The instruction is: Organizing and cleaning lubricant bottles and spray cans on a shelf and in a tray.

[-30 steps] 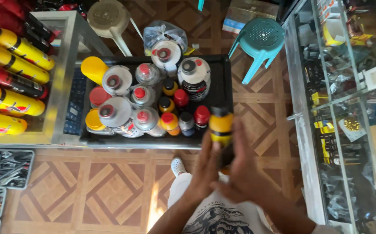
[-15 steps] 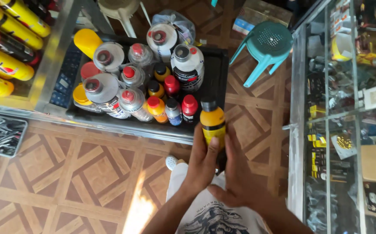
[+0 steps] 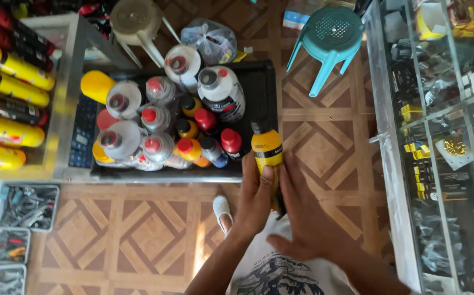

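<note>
I hold a yellow bottle with a black cap between both hands, its cap pointing away from me. My left hand wraps its left side, thumb across the yellow body. My right hand lies flat against its right side and bottom. The bottle hovers over the near right corner of a black tray that is crowded with several bottles: grey ones with red caps, a large white one, small orange and red-capped ones.
A shelf at left holds yellow and red bottles lying on their sides. A teal plastic stool and a beige stool stand behind the tray. A glass display case runs along the right. Boxes of tools sit at lower left.
The view has shifted; both hands and the yellow bottle stay together and have drawn slightly nearer to me, at the tray's right corner.
</note>
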